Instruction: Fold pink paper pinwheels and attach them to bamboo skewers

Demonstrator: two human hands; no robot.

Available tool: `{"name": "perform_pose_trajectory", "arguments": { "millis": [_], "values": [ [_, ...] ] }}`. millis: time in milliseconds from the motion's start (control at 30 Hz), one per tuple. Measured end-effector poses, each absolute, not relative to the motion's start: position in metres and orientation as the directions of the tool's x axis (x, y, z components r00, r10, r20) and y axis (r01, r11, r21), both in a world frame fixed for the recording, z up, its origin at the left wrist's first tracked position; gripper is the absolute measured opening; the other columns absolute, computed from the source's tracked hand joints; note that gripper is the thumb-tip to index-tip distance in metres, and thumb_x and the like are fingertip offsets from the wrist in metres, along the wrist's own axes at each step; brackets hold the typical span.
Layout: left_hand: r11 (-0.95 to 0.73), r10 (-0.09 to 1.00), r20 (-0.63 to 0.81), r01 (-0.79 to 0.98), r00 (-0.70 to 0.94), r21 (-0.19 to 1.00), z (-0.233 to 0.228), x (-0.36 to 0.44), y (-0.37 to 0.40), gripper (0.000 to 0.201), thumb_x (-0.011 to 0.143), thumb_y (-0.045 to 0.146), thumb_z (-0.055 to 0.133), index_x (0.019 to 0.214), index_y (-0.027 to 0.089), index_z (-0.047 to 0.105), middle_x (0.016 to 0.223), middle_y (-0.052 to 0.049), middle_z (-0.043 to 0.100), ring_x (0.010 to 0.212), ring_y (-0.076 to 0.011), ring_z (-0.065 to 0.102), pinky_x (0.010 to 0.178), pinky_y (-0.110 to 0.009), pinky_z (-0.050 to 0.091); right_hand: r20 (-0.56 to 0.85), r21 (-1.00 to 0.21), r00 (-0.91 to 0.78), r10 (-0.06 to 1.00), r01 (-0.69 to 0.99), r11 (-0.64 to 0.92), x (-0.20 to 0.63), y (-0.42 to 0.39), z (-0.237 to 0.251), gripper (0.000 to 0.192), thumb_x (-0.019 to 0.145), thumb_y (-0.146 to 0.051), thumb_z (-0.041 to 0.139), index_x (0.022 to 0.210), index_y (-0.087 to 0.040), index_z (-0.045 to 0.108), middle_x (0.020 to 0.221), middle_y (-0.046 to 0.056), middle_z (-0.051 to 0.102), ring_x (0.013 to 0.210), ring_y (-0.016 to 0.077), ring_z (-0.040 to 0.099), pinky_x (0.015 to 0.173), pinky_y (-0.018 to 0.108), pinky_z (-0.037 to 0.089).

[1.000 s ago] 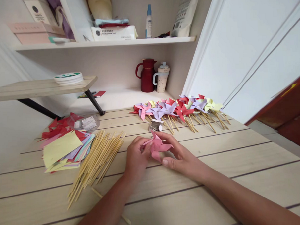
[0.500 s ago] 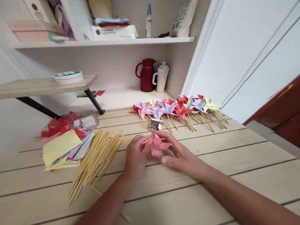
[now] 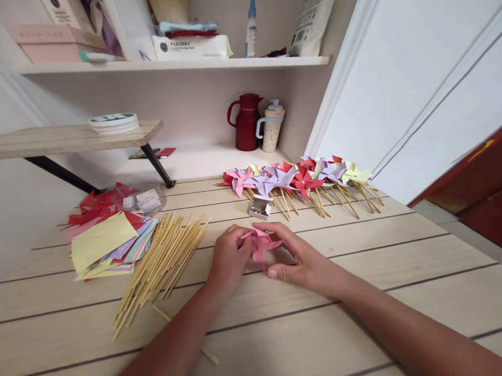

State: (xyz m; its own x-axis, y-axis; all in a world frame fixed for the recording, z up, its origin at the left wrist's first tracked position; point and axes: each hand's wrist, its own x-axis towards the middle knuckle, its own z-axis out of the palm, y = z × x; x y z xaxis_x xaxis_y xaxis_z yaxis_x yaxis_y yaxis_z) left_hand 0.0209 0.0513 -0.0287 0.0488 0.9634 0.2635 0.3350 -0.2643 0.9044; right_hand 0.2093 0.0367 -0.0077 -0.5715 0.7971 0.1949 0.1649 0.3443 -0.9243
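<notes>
A pink paper pinwheel [image 3: 259, 244] is pinched between the thumb and fingers of my left hand [image 3: 228, 261], just above the table. My right hand [image 3: 306, 263] curves round its right side, the fingers at its far edge and the thumb held well apart. Whether those fingertips press on the paper is hard to see. Just beyond the hands sits a small open box [image 3: 260, 207] of tiny metal pieces. To the left lies a loose bundle of thin wooden sticks [image 3: 161, 269], beside a stack of coloured paper sheets [image 3: 106, 244].
Pinwheels on sticks [image 3: 278, 178] lie in a row at the back right. Red paper pieces and a clear plastic container [image 3: 145, 201] are at the back left, near a small raised shelf [image 3: 66, 139]. A red jug [image 3: 247, 124] and a tumbler [image 3: 272, 129] stand behind.
The pink pinwheel has tilted and turned in my fingers, its blades now seen more edge-on. Both hands stay in nearly the same place. The camera view has shifted slightly.
</notes>
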Motion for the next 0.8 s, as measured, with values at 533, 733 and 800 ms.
{"name": "perform_pose_trajectory", "arguments": {
  "millis": [533, 733, 800],
  "values": [
    [-0.276, 0.96, 0.223, 0.432, 0.17, 0.859, -0.032, 0.02, 0.05, 0.019, 0.07, 0.007, 0.059, 0.077, 0.02, 0.071, 0.082, -0.002, 0.066, 0.08, -0.0191, 0.062, 0.073, -0.031, 0.048, 0.183, -0.67, -0.747, 0.639, 0.381, 0.637, 0.215, 0.034, 0.0, 0.077, 0.082, -0.022, 0.073, 0.149, -0.036, 0.039, 0.141, 0.009, 0.041, 0.13, 0.0283, 0.046, 0.11, 0.043, 0.043],
    [-0.298, 0.951, 0.228, 0.433, 0.208, 0.851, -0.034, 0.019, 0.051, 0.033, 0.056, -0.002, 0.066, 0.079, 0.021, 0.071, 0.083, -0.001, 0.067, 0.078, -0.0191, 0.061, 0.068, -0.03, 0.048, 0.157, -0.628, -0.745, 0.649, 0.432, 0.647, 0.215, 0.026, 0.005, 0.067, 0.082, -0.02, 0.071, 0.142, -0.036, 0.047, 0.135, 0.007, 0.049, 0.119, 0.029, 0.053, 0.101, 0.044, 0.048],
    [-0.301, 0.95, 0.229, 0.433, 0.211, 0.85, -0.035, 0.019, 0.051, 0.037, 0.054, -0.003, 0.065, 0.081, 0.021, 0.072, 0.084, -0.001, 0.067, 0.079, -0.0193, 0.062, 0.068, -0.029, 0.048, 0.154, -0.628, -0.742, 0.653, 0.437, 0.644, 0.215, 0.025, 0.005, 0.065, 0.082, -0.019, 0.071, 0.141, -0.036, 0.048, 0.136, 0.007, 0.049, 0.118, 0.0288, 0.054, 0.101, 0.044, 0.048]
  ]
}}
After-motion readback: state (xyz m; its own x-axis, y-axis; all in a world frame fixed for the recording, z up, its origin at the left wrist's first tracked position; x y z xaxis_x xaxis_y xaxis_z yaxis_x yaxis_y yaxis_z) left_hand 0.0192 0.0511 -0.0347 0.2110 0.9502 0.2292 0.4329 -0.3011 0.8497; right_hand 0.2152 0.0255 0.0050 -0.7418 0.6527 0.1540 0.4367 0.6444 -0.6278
